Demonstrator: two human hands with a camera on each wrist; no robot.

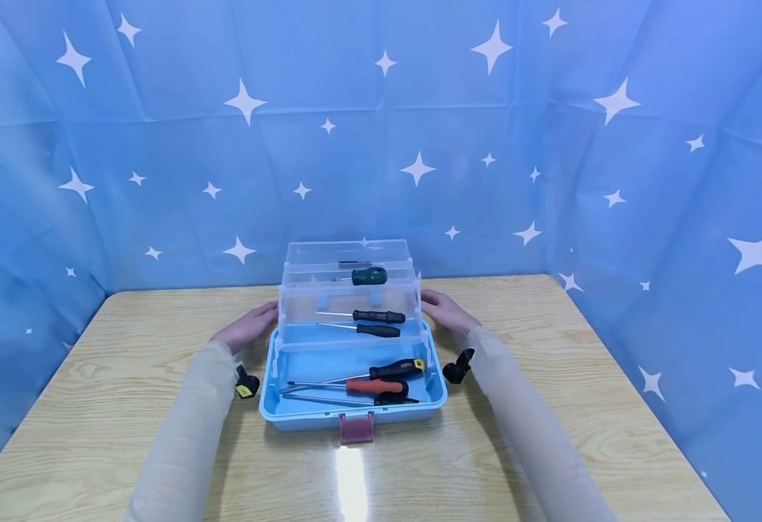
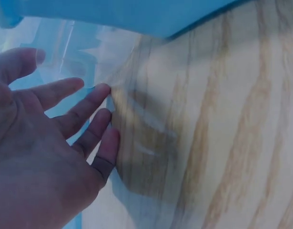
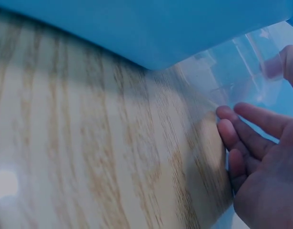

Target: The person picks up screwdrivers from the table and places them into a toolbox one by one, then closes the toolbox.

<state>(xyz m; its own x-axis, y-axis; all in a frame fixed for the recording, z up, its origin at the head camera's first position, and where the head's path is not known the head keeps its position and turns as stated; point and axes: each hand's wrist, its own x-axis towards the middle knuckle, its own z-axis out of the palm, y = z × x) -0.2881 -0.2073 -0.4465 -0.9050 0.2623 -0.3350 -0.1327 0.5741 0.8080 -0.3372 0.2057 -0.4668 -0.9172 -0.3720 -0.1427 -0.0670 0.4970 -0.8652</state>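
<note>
A light-blue toolbox (image 1: 354, 417) with a raised clear lid (image 1: 348, 251) and clear trays stands on the table. My left hand (image 1: 250, 328) is at the left side of the clear upper part, fingers loosely spread in the left wrist view. On the opposite side, my right hand (image 1: 449, 312) has its fingertips close to the clear plastic, the thumb overlapping it in the right wrist view. In the base lie a black-and-yellow screwdriver (image 1: 396, 369), a red-and-black screwdriver (image 1: 377, 386) and a black screwdriver (image 1: 396, 399). Higher up are a green-handled screwdriver (image 1: 369, 276) and black-handled screwdrivers (image 1: 378, 317).
A maroon latch (image 1: 357, 429) hangs at the toolbox front. The wooden table (image 1: 615, 420) reaches back to a blue curtain (image 1: 354, 181) with white stars. Black wrist devices (image 1: 459, 367) sit at both wrists beside the box.
</note>
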